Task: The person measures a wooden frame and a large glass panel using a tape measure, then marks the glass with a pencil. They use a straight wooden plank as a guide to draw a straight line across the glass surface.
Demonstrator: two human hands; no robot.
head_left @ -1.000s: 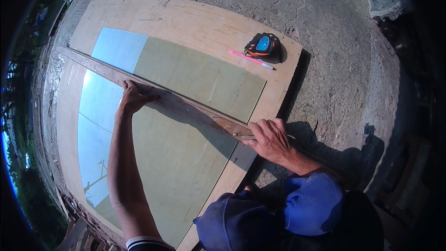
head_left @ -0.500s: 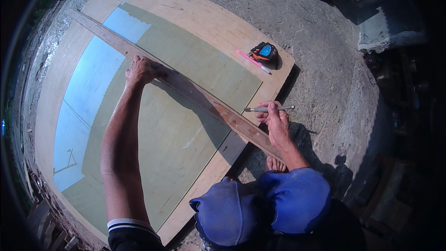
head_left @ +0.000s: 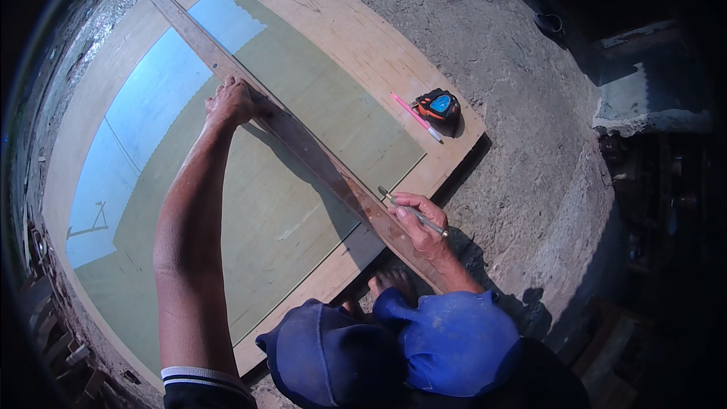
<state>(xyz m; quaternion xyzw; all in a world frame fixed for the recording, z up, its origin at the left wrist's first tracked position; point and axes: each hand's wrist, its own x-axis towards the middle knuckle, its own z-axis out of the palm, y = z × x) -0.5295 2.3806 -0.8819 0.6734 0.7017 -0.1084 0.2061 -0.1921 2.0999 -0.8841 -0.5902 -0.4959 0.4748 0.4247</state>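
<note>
Nearby, tape measure (head_left: 437, 105) and pink pencil (head_left: 415, 117) lie beyond the right hand (head_left: 419, 221) gripping a cutter (head_left: 413, 211).

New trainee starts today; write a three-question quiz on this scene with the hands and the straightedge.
1. True or false: the left hand presses on the straightedge.
2. What does the right hand hold? A) tape measure B) thin metal tool C) hammer
3. Fill in: the tape measure lies on the plywood beside a pink ____.

Key: 1 true; 2 B, the tool lies in its fingers against the straightedge over the glass sheet; 3 pen.
</note>
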